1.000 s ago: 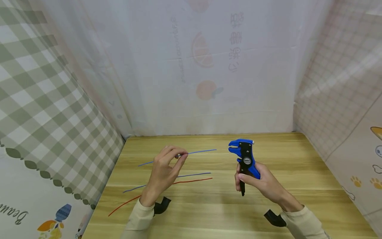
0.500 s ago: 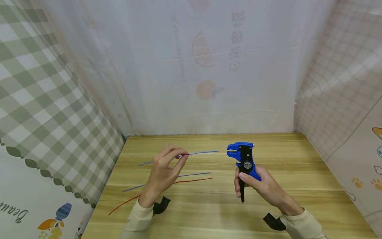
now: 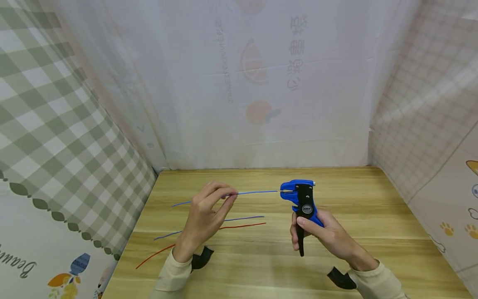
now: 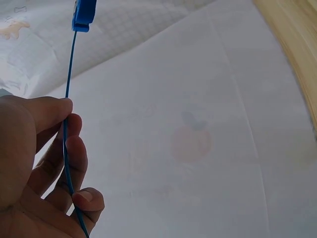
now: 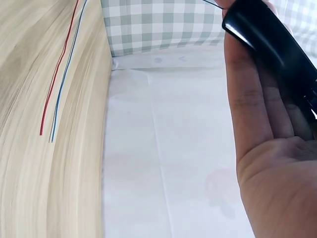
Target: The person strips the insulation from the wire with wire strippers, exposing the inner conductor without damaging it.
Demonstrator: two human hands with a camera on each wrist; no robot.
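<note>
My left hand (image 3: 207, 211) pinches a thin blue wire (image 3: 257, 192) between thumb and fingertips, and the wire runs on behind the hand to the left. In the left wrist view this wire (image 4: 71, 64) passes along the fingers and reaches up to the blue tip of the tool. My right hand (image 3: 325, 230) grips a blue and black wire stripper (image 3: 307, 195) by its handles, held upright. The stripper's mouth faces left and is parted, with the wire's free end right at it. The right wrist view shows a black handle (image 5: 272, 44) against the curled fingers.
A second blue wire (image 3: 244, 218) and a red wire (image 3: 242, 226) lie on the wooden table (image 3: 261, 265), partly hidden by the left hand and forearm. Checked cloth (image 3: 56, 124) hangs at the left, and a white curtain (image 3: 186, 124) stands along the table's back edge.
The wire stripper has moved left and slightly down toward the wire. The blue wire's free end has shifted a little right and down, so the gap between them has nearly closed.
</note>
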